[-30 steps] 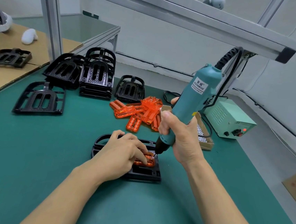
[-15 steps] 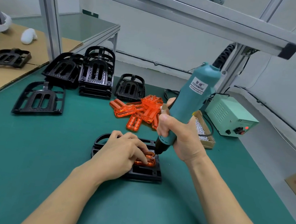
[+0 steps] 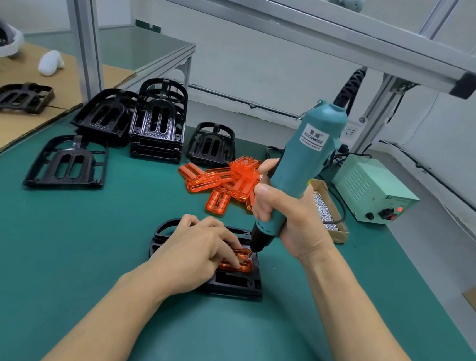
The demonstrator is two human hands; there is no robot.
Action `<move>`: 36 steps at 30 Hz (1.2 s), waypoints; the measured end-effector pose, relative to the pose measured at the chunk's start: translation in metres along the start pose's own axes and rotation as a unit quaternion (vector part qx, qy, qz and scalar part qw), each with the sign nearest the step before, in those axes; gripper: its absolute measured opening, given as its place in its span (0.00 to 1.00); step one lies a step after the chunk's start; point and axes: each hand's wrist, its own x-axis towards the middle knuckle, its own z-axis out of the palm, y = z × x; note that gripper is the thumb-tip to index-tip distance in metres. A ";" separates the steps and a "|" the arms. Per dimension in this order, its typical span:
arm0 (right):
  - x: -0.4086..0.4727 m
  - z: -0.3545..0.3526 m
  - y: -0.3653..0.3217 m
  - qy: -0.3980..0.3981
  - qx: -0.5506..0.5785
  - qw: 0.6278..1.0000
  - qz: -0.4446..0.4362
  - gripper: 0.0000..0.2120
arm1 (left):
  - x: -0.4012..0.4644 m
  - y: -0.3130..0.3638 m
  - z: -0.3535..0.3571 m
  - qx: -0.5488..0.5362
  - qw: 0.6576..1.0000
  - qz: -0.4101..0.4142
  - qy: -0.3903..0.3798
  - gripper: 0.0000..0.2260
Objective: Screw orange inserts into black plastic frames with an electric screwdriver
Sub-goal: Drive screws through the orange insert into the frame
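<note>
A black plastic frame [image 3: 232,284] lies flat on the green mat in front of me. An orange insert [image 3: 244,264] sits in it. My left hand [image 3: 198,252] rests on the frame, its fingertips pressing the insert and hiding most of the frame. My right hand [image 3: 288,217] grips a teal electric screwdriver [image 3: 302,163], held nearly upright with its bit tip down on the insert's far right corner.
A heap of loose orange inserts [image 3: 225,182] lies behind the work. Several black frames [image 3: 157,126] stand stacked at the back left, one more frame [image 3: 67,161] flat on the left. A cardboard box of screws [image 3: 326,212] and a green power supply [image 3: 375,190] sit right.
The screwdriver has tilted slightly more upright and shifted a little left, its bit staying on the insert's corner. My left hand has kept pressing the insert.
</note>
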 end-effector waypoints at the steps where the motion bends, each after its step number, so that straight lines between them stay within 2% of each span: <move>1: 0.000 0.000 -0.001 0.003 0.003 1.000 0.002 0.11 | 0.000 0.000 0.000 0.000 1.000 0.001 0.000 0.16; 7: -0.002 -0.008 -0.006 0.036 0.050 0.998 -0.005 0.10 | 0.000 0.000 -0.001 -0.002 1.000 -0.001 0.002 0.14; 11: -0.001 -0.002 -0.009 0.028 0.038 0.999 -0.009 0.10 | 0.002 0.000 0.000 0.000 1.000 -0.009 -0.003 0.14; 14: 0.008 -0.003 -0.029 0.040 0.043 0.997 -0.047 0.13 | 0.003 0.000 0.001 -0.004 1.000 -0.012 -0.004 0.14; 20: 0.011 -0.024 -0.063 0.153 0.106 0.971 -0.149 0.08 | 0.001 -0.003 0.001 -0.002 1.000 -0.007 0.003 0.16; 24: -0.009 -0.035 -0.044 0.306 0.150 0.923 -0.177 0.07 | 0.001 -0.001 0.001 -0.007 1.000 -0.013 0.010 0.16; 27: -0.026 -0.047 -0.028 0.381 0.171 0.889 -0.185 0.07 | 0.001 0.001 0.001 -0.010 1.000 -0.016 0.008 0.16; 31: -0.040 -0.059 -0.017 0.407 0.189 0.875 -0.182 0.08 | 0.001 0.006 -0.003 -0.030 0.999 -0.021 0.020 0.12; 36: -0.042 -0.065 -0.017 0.412 0.198 0.870 -0.185 0.07 | 0.031 0.023 -0.021 -0.061 0.990 -0.022 0.126 0.09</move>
